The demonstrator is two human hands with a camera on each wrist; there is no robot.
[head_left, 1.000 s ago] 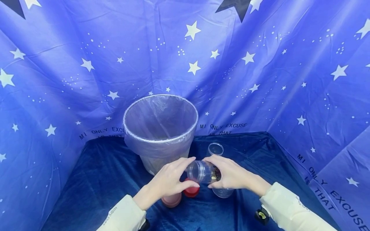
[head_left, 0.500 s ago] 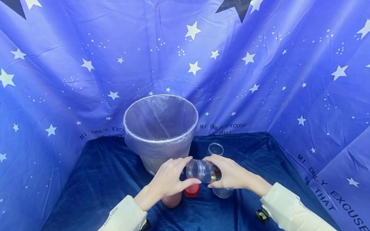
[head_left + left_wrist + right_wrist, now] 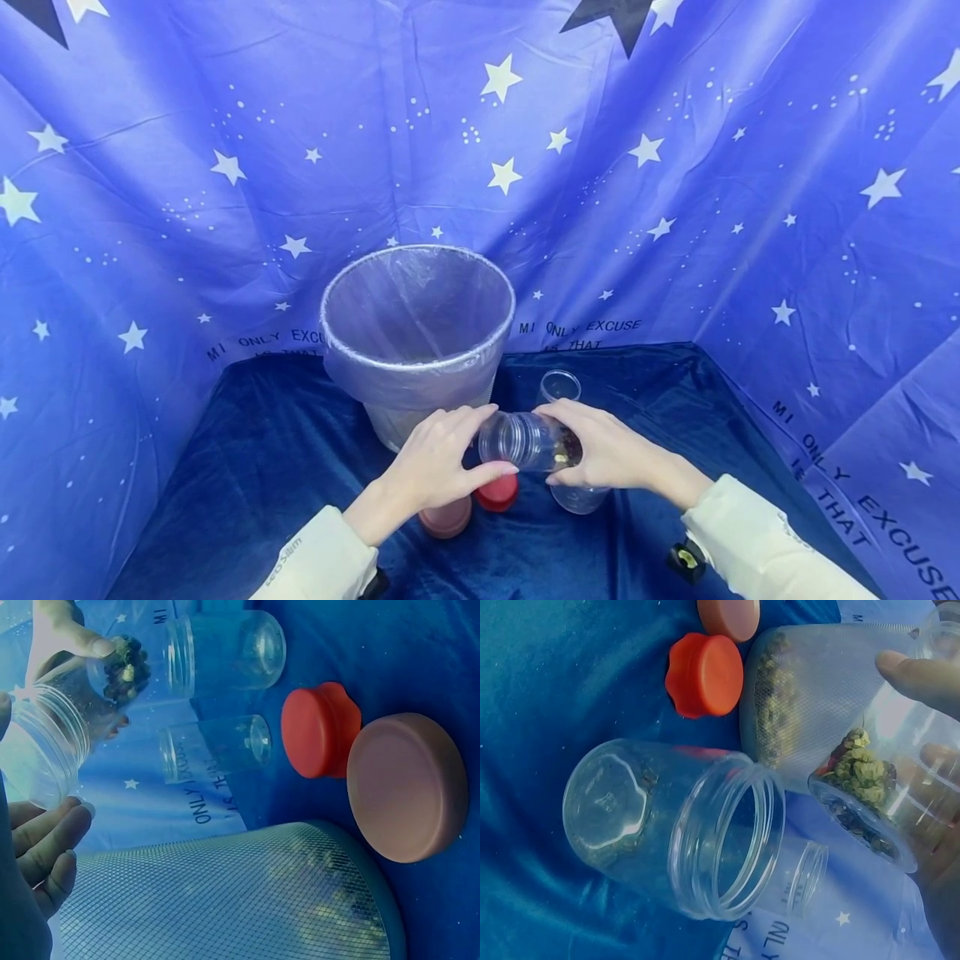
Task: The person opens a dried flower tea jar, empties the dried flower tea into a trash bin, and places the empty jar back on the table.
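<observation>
My right hand (image 3: 611, 450) grips a clear plastic jar (image 3: 528, 442) by its base end, holding it sideways above the table. Dried, flower-like bits (image 3: 861, 769), yellow-green and dark, lie at the base end. My left hand (image 3: 435, 458) spans the jar's other clear end beyond the threaded ring, thumb below and fingers above; in the left wrist view its fingertips (image 3: 79, 814) lie against that end. Whether this end is a separate clear cap is unclear. An open clear jar (image 3: 667, 825) stands beneath my right hand, and a smaller open clear jar (image 3: 802, 877) stands beyond it.
A mesh bin (image 3: 420, 387) with a clear liner stands behind my left hand; yellowish material shows through its lower mesh. A red scalloped lid (image 3: 705, 675) and a larger pinkish-brown round lid (image 3: 409, 787) lie on the blue cloth (image 3: 247, 467). A starry curtain (image 3: 600, 208) surrounds the table.
The held jar's left end has shifted slightly left, and my right hand has moved slightly right. The bin, standing jars and lids have stayed in place.
</observation>
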